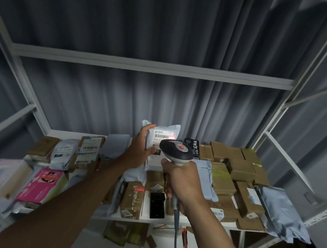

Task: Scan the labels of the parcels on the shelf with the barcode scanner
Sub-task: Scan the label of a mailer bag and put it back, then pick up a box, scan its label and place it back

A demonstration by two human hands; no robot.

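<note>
Head view: the left hand [139, 147] grips a white mail bag [162, 143] upright above the shelf [171, 219], thumb and fingers wrapped round its left edge. Just in front, the right hand [181, 183] is clenched round the scanner [176, 151] handle, red light on the label [161, 136]. Brown boxes [239, 168] lie right of the scanner.

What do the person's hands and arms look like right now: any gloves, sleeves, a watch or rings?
Both arms are bare along their whole visible length: no sleeves show. The left hand and the right hand wear no gloves. No watch, wristband or ring shows on either wrist or on the fingers in view, though the picture is dim and slightly blurred, so very small items could be missed.
</note>
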